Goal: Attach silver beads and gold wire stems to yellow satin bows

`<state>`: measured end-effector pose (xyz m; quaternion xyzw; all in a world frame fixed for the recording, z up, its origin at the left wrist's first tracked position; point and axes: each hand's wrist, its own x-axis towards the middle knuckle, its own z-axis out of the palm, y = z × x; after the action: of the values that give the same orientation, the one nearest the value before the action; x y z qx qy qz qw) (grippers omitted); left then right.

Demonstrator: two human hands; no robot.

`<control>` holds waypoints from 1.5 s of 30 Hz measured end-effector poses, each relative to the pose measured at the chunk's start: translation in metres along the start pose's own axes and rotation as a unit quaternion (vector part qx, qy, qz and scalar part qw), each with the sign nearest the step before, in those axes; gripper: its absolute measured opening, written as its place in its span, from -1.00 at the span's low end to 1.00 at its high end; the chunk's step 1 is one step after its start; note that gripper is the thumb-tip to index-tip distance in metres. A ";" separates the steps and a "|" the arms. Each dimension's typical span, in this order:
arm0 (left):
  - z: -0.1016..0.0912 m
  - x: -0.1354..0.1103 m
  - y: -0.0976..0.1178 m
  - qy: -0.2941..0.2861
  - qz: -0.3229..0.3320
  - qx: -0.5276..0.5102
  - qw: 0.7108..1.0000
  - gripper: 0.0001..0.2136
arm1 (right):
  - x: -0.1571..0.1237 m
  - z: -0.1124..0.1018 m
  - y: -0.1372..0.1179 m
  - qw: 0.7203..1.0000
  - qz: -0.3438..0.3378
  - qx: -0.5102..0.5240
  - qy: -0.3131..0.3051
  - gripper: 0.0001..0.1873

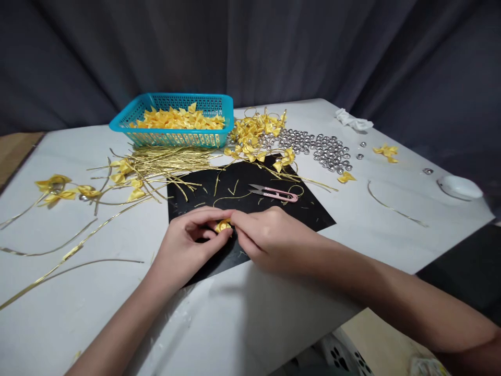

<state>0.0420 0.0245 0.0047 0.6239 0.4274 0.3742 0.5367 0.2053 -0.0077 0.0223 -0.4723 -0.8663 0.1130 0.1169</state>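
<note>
Both my hands meet over the black mat (309, 211) near the table's front. My left hand (188, 245) pinches a small yellow ribbon bow (222, 226) between thumb and fingers. My right hand (270, 237) is closed too, its fingertips pressed on the same bow from the right. Pink thread snips (276, 194) lie on the mat just beyond my right hand. A bundle of gold wire ties (172, 159) lies behind the mat to the left.
A blue basket (176, 137) of yellow bows stands at the back. Finished bows with gold ties (254, 133) and silver bells (321, 149) lie right of it. Loose bows (58, 188) and long gold strips sit left. A white dish (460, 188) is far right.
</note>
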 end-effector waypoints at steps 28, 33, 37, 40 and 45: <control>-0.001 -0.004 0.008 0.055 0.013 0.060 0.997 -0.80 | 0.001 0.017 0.001 0.987 -0.032 -0.002 0.155 -0.83; -0.004 -0.002 0.007 0.028 0.058 0.112 0.992 -0.83 | 0.001 0.016 0.001 0.992 -0.040 -0.021 0.117 -0.80; -0.007 -0.002 0.006 0.005 0.066 0.141 0.988 -0.76 | 0.000 0.013 0.000 0.994 -0.054 -0.043 0.080 -0.73; -0.010 -0.002 0.006 -0.001 0.071 0.166 0.984 -0.69 | 0.000 0.011 0.000 0.993 -0.066 -0.055 0.083 -0.65; -0.012 -0.001 0.007 0.005 0.067 0.188 0.980 -0.65 | -0.001 0.011 0.000 0.993 -0.068 -0.051 0.080 -0.64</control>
<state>0.0320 0.0275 0.0136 0.7388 0.4500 0.3250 0.3821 0.2028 -0.0095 0.0113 -0.4250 -0.8891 0.0224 0.1687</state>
